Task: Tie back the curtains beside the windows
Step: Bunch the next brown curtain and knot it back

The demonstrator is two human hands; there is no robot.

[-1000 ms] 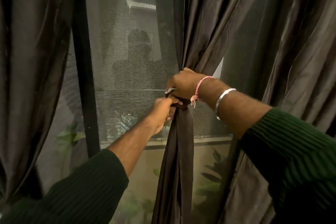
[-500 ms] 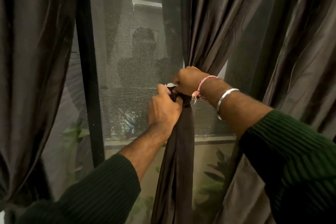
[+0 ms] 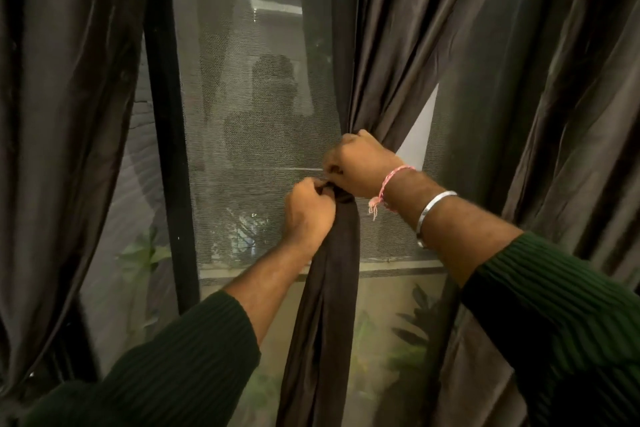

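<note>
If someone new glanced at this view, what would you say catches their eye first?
Most striking are the two hands meeting at centre: the right hand and left hand both grip the gathered waist of the dark curtain, which hangs below them as a narrow bundle. Behind them is the mesh window screen, and a second curtain fills the left edge.

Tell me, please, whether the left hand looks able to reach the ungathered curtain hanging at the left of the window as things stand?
Probably not right away. The left hand is curled on the knot of the gathered curtain, as is the right hand. Nothing blocks the way across the mesh screen to the left curtain.
</note>
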